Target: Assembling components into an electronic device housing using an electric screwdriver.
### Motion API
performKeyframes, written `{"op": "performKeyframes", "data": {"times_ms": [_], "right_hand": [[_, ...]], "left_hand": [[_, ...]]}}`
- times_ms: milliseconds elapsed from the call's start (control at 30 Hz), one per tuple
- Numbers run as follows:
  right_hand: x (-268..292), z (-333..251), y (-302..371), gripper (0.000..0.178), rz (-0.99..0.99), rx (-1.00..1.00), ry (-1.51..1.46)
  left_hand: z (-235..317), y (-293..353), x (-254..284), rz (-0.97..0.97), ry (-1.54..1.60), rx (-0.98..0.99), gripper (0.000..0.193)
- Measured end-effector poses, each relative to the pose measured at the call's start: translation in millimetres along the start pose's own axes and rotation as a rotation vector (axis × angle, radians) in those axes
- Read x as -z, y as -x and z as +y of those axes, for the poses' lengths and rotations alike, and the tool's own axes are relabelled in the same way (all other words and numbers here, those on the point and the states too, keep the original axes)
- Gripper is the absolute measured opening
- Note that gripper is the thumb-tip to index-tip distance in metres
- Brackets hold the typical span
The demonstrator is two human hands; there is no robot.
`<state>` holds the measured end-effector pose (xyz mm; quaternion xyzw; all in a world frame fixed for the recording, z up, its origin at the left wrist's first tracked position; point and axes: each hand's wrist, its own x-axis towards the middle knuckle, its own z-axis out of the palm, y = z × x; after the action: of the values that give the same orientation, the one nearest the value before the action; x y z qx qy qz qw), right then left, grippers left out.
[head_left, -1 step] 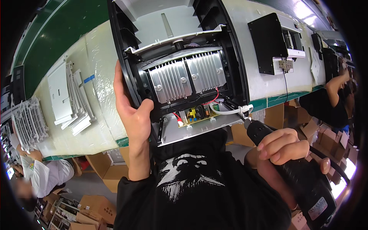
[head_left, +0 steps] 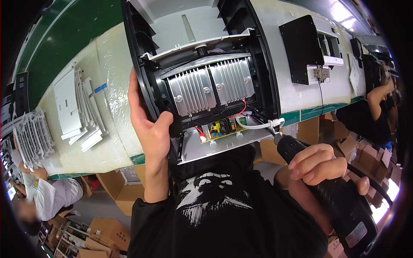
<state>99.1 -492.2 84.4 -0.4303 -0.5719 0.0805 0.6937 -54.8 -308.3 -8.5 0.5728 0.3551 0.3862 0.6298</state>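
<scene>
Black housing [head_left: 270, 81] held, power tool [head_left: 337, 200] gripped

The housing, across the near edge of the bench [head_left: 117, 120], is grasped at its left side by the left hand [head_left: 149, 129]. The power tool is clasped in the right hand [head_left: 320, 164], its tip beside a white cable [head_left: 254, 126].

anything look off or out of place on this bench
Nothing looks spilled or clearly damaged. The white panels left of the black housing lie in a fanned, uneven pile instead of squared up. A white cable also loops out at the housing's near right corner, close to the driver.
</scene>
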Motion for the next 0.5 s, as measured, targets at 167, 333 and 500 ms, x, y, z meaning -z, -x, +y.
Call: {"op": "performKeyframes", "data": {"times_ms": [167, 333, 500], "right_hand": [[-2.8, 12.8, -1.1, 0.085, -0.026, -0.025, -0.053], [-8.3, 14.2, 1.1, 0.085, 0.029, -0.004, -0.044], [-3.6, 17.8, 0.9, 0.088, 0.059, 0.006, -0.055]], "left_hand": [[-1.3, 1.7, 3.5, 0.012, -0.011, -0.013, 0.086], [-0.4, 0.7, 2.2, 0.004, -0.006, 0.009, 0.086], [-1.5, -0.2, 1.1, -0.007, 0.002, -0.005, 0.086]]}}
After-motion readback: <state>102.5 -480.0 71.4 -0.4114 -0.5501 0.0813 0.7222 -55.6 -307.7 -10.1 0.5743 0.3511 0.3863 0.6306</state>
